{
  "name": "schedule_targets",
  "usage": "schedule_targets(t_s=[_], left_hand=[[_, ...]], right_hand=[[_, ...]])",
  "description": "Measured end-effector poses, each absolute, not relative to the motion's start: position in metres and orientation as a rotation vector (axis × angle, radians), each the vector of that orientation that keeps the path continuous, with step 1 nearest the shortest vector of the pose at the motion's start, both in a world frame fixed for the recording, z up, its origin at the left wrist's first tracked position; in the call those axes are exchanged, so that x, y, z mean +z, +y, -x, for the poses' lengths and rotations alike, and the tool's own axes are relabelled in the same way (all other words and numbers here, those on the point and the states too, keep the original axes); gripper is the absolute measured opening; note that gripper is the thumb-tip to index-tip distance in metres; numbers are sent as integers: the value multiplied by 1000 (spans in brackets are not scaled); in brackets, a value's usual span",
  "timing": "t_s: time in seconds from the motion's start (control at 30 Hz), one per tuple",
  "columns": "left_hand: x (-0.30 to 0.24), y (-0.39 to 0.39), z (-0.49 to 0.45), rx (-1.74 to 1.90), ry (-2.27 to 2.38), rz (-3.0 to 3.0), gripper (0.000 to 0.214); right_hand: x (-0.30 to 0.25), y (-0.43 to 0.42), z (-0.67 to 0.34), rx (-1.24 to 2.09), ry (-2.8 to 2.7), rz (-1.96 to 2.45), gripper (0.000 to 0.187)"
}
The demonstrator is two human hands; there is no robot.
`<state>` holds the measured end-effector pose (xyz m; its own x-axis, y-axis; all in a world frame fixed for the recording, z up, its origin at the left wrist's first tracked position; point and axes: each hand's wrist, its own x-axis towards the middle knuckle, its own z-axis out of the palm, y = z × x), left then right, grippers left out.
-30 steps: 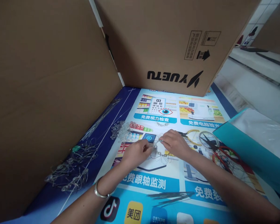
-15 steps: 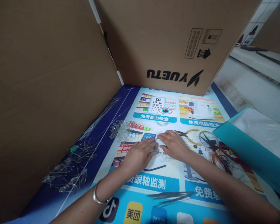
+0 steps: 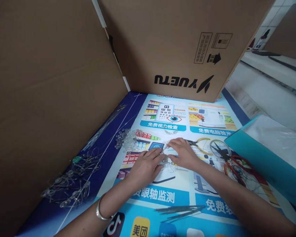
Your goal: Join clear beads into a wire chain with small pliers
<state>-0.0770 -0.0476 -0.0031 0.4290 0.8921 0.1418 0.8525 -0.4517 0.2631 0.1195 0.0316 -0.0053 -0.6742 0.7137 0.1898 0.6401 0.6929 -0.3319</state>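
My left hand (image 3: 146, 163), with a silver bangle on its wrist, rests low over the printed sheet. Its fingers are closed at the near side of a small piece of clear beads on thin wire (image 3: 164, 160). From the right, my right hand (image 3: 184, 153) grips the same beaded wire, its fingertips and thumb on the far and right side. Loose wire ends fan out below the fingers. The fingertips hide part of the piece. Beyond the left hand lies a pile of clear beads (image 3: 129, 140). A short curved row of beads (image 3: 171, 132) lies farther back.
Yellow-handled pliers (image 3: 202, 144), a tape roll (image 3: 220, 148) and red-handled cutters (image 3: 236, 164) lie right, beside a teal box (image 3: 259, 154). Tangled beaded wires (image 3: 71, 181) and straight wires (image 3: 105, 128) lie left. Dark wire strips (image 3: 180, 210) lie in front. Cardboard walls (image 3: 185, 49) stand behind.
The view has shifted slightly. My left fingers have drawn back a little from the right fingertips, so more of the beaded wire shows between the hands.
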Motion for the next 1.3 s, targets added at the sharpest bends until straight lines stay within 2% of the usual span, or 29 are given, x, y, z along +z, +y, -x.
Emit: schedule_targets(t_s=[0.57,1.3], left_hand=[[-4,-41,85,422,1465,-2514,38],[-4,-29,93,475,1255,-2444,40]], right_hand=[[-6,24,-116,228,-2549,1162,38],[-14,37,-139,440,-2474,1044,49]])
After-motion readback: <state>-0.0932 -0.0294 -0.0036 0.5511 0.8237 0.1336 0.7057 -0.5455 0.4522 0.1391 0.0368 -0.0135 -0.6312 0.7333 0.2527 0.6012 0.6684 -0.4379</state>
